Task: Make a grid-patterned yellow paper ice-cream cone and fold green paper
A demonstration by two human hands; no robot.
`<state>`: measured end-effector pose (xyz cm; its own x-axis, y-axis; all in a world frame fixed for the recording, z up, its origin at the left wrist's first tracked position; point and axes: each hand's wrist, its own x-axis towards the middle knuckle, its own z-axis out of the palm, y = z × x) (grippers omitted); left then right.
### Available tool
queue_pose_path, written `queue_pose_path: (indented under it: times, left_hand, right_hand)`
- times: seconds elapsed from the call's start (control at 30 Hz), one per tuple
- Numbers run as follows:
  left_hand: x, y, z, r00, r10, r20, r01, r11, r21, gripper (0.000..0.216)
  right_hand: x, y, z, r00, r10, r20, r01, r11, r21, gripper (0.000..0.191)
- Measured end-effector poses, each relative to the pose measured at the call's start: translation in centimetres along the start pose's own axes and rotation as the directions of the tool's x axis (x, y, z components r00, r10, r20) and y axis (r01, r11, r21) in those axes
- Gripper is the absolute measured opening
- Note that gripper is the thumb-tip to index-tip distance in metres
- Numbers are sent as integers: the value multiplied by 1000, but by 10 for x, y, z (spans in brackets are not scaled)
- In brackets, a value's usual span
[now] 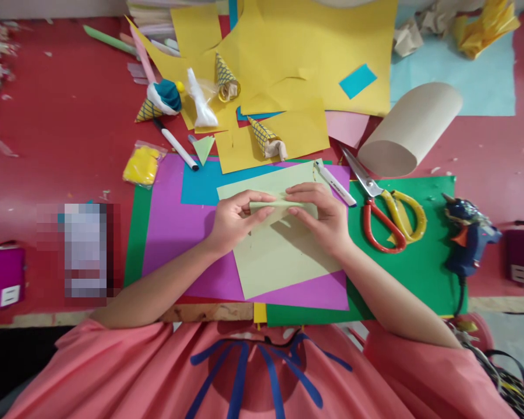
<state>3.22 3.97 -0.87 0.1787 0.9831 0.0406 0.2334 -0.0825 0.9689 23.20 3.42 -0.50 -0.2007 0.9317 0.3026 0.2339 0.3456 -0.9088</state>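
Between my two hands is a narrow folded strip of pale green paper [280, 205], held level above a larger pale green sheet [283, 256]. My left hand [240, 218] pinches its left end, thumb below and fingers above. At the other end, my right hand [321, 215] grips it the same way. Beneath the sheet lie purple paper [179, 233] and blue paper [201, 183]. A white marker [336, 183] rests just beyond my right hand. Whether the strip has several layers is hard to make out.
Scissors [375, 192] with red and yellow handles lie right on green card [428, 244], near a blue glue gun [471, 238] and a cardboard tube [410, 128]. Paper cones [262, 137] sit on yellow sheets [305, 46] at the back. A yellow packet [142, 165] lies left.
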Motion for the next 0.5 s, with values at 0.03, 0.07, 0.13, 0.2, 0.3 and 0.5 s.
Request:
queue_pose_path:
  times: [0.03,0.07,0.13,0.2,0.3,0.5]
  left_hand:
    - [0,0,0,1000,-8,6,8,1000,-8,22]
    - [0,0,0,1000,-15,12,16,1000,-13,23]
    - [-1,0,0,1000,-23,20,24,1000,-20,23]
    - [-2,0,-1,999,-24,28,24,1000,-20,23]
    - [-2,-1,-2,1000,15,20,-15,1000,-9,25]
    - [6,-3,-7,923,365,-126,-339,922,187,28]
  right_hand:
    - [-1,0,1,1000,-10,-9,10,1000,10,17]
    - [-1,0,1,1000,-17,-16,18,1000,16,16]
    - [-2,1,2,1000,-19,-20,20,1000,23,13]
    - [-3,1,2,1000,-3,-18,3,1000,21,11]
    - [-3,1,1,999,39,-26,-38,999,26,9]
    - [-2,-1,2,994,103,-41,-100,992,79,8]
